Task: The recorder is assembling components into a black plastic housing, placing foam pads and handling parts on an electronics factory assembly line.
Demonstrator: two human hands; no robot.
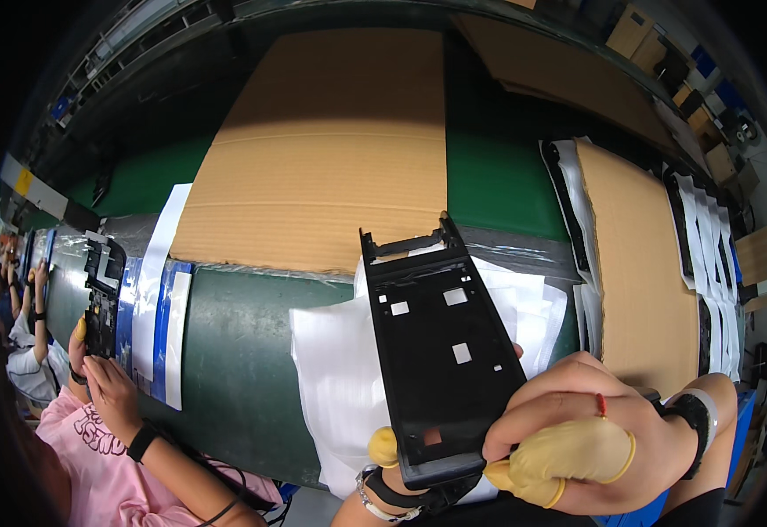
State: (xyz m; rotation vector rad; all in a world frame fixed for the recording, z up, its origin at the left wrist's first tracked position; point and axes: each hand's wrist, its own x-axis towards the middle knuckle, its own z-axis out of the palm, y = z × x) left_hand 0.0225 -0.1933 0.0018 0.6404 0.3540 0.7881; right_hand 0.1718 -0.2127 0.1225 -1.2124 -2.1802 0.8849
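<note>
A long black plastic frame panel [432,351] with several square cut-outs is held up at a tilt over white foam sheets [331,369]. Two upright prongs stand at its far end. My left hand [387,461] grips the near left corner; a yellow-covered thumb shows there, and the other fingers are hidden beneath. At the near right edge, my right hand [568,430] has its fingers closed against the panel, with yellow covers on some of them. What the right fingertips pinch, if anything besides the edge, is hidden.
A large cardboard sheet [331,140] lies across the far side of the green bench [243,342]. Another cardboard piece [634,263] and white-wrapped parts [709,237] are at right. On the left, a co-worker's hands [111,386] handle a black part [102,290] beside blue-and-white strips [173,325].
</note>
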